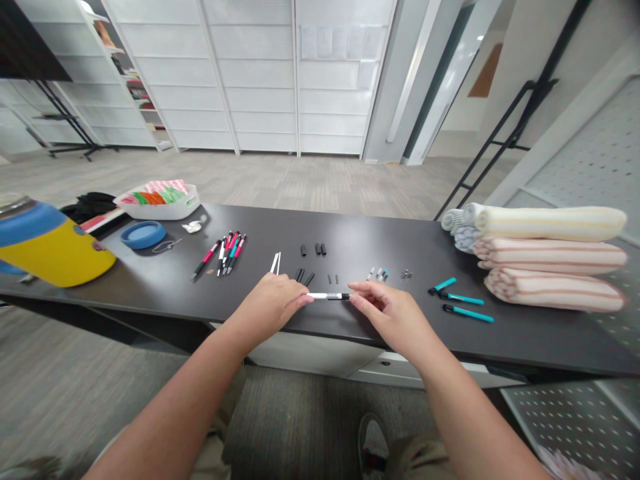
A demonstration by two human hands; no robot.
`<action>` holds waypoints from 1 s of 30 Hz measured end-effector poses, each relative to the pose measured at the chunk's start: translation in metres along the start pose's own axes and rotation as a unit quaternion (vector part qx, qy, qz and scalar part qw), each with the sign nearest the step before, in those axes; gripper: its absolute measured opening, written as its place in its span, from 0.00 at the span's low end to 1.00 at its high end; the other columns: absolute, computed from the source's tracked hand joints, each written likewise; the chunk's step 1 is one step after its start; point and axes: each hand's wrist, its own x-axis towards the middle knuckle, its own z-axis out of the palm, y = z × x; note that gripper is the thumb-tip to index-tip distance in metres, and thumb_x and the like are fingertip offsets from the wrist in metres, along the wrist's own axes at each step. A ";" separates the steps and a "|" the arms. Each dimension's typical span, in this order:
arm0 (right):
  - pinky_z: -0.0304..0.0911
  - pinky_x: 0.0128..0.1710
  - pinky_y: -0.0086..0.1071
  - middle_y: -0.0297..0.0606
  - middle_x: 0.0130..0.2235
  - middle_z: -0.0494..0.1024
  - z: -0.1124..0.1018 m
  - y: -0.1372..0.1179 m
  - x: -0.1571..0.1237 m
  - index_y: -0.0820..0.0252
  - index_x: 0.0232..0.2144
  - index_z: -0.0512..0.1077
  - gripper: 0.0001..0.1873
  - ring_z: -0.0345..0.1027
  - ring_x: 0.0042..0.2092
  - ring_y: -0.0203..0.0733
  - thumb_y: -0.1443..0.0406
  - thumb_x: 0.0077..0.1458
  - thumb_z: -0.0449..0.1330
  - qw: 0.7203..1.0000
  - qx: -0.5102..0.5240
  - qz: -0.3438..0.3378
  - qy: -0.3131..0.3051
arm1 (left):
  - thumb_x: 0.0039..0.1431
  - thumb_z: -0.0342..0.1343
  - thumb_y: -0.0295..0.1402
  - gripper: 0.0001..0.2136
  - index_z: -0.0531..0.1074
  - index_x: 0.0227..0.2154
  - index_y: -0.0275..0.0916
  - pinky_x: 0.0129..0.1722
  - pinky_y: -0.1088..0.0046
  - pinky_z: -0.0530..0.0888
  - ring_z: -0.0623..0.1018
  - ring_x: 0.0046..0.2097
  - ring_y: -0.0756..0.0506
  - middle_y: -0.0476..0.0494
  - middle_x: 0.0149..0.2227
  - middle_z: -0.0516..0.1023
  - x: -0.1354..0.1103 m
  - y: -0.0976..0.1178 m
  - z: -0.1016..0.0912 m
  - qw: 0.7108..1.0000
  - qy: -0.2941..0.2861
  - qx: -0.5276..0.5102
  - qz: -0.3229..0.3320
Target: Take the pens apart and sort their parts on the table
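Note:
A slim pen with a white barrel and a black end is held level over the near part of the dark table. The fingertips of my left hand pinch its white end. At the black end, my right hand has thumb and forefinger closed on the tip. Just beyond the hands lie white thin tubes, dark tubes, three short black sleeves, tiny dark pieces, small clear and teal pieces and what look like small springs.
Several red, white and teal pens lie left on the table. Three teal pieces with black ends lie right, near rolled towels. Farther left stand a yellow-blue container, a blue lid and a white basket.

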 end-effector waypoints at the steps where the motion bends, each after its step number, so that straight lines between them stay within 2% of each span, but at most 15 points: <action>1: 0.68 0.41 0.33 0.35 0.40 0.87 -0.001 -0.002 0.000 0.52 0.45 0.82 0.14 0.79 0.39 0.43 0.55 0.66 0.60 1.000 -0.015 -0.005 -0.007 | 0.78 0.45 0.40 0.17 0.78 0.42 0.40 0.42 0.63 0.65 0.78 0.42 0.40 0.45 0.39 0.83 0.000 0.000 0.000 1.000 -0.001 0.003 0.002; 3: 0.67 0.41 0.33 0.35 0.38 0.87 -0.003 -0.006 0.000 0.53 0.39 0.83 0.15 0.79 0.39 0.43 0.57 0.68 0.57 0.999 -0.034 -0.013 -0.021 | 0.78 0.44 0.41 0.18 0.78 0.42 0.41 0.42 0.63 0.65 0.78 0.42 0.40 0.45 0.39 0.83 0.000 0.000 0.001 1.000 -0.001 0.011 0.006; 5: 0.67 0.39 0.33 0.34 0.36 0.86 -0.004 -0.008 -0.001 0.53 0.37 0.82 0.13 0.79 0.38 0.42 0.57 0.67 0.59 0.999 -0.026 -0.009 -0.029 | 0.78 0.45 0.41 0.18 0.79 0.42 0.41 0.41 0.63 0.65 0.78 0.41 0.41 0.45 0.39 0.83 0.000 0.000 0.002 1.000 0.000 0.019 0.008; 9: 0.67 0.35 0.33 0.35 0.35 0.85 -0.002 -0.004 -0.001 0.55 0.43 0.81 0.14 0.77 0.34 0.42 0.54 0.62 0.64 1.000 0.004 0.010 -0.017 | 0.77 0.47 0.40 0.16 0.78 0.42 0.40 0.41 0.63 0.65 0.78 0.41 0.41 0.46 0.38 0.83 0.001 0.001 0.001 1.000 -0.001 0.028 0.010; 12: 0.68 0.38 0.35 0.38 0.38 0.86 -0.001 -0.002 -0.001 0.55 0.48 0.81 0.17 0.78 0.36 0.44 0.53 0.64 0.62 1.000 -0.011 -0.002 -0.012 | 0.77 0.47 0.40 0.16 0.78 0.42 0.40 0.41 0.64 0.65 0.78 0.41 0.41 0.45 0.38 0.83 0.001 0.001 0.001 0.999 -0.004 0.033 0.011; 15: 0.68 0.42 0.35 0.37 0.38 0.87 -0.002 -0.005 0.000 0.54 0.41 0.83 0.16 0.80 0.40 0.45 0.56 0.69 0.56 0.998 -0.043 -0.030 -0.021 | 0.77 0.47 0.40 0.16 0.79 0.41 0.41 0.41 0.65 0.65 0.78 0.41 0.41 0.45 0.38 0.83 0.001 0.000 0.002 0.999 -0.004 0.035 0.008; 17: 0.68 0.42 0.33 0.34 0.37 0.87 -0.003 -0.007 0.000 0.53 0.37 0.83 0.15 0.80 0.39 0.43 0.57 0.68 0.57 0.998 -0.047 -0.031 -0.030 | 0.77 0.47 0.40 0.16 0.79 0.41 0.41 0.41 0.65 0.65 0.78 0.41 0.41 0.44 0.38 0.83 0.001 0.000 0.002 0.999 -0.005 0.036 0.008; 19: 0.68 0.41 0.32 0.32 0.37 0.87 -0.003 -0.007 0.000 0.52 0.38 0.83 0.12 0.80 0.39 0.42 0.58 0.66 0.60 0.999 -0.036 -0.021 -0.033 | 0.77 0.47 0.40 0.16 0.78 0.42 0.41 0.41 0.65 0.65 0.78 0.41 0.41 0.44 0.38 0.83 0.001 -0.001 0.003 0.999 -0.006 0.036 0.010; 25: 0.70 0.42 0.35 0.34 0.40 0.87 -0.001 -0.002 -0.002 0.51 0.40 0.84 0.09 0.81 0.40 0.45 0.58 0.63 0.64 1.000 0.011 -0.010 0.004 | 0.78 0.45 0.39 0.16 0.78 0.42 0.41 0.41 0.65 0.65 0.78 0.41 0.41 0.45 0.38 0.83 0.002 0.000 0.004 1.000 -0.008 0.024 0.010; 30: 0.71 0.46 0.38 0.38 0.41 0.87 0.001 0.001 -0.002 0.52 0.38 0.84 0.09 0.80 0.43 0.47 0.58 0.62 0.65 0.998 0.044 -0.032 0.033 | 0.78 0.43 0.37 0.18 0.78 0.40 0.41 0.43 0.63 0.66 0.78 0.41 0.41 0.45 0.39 0.83 0.002 -0.001 0.004 1.000 -0.010 0.010 0.011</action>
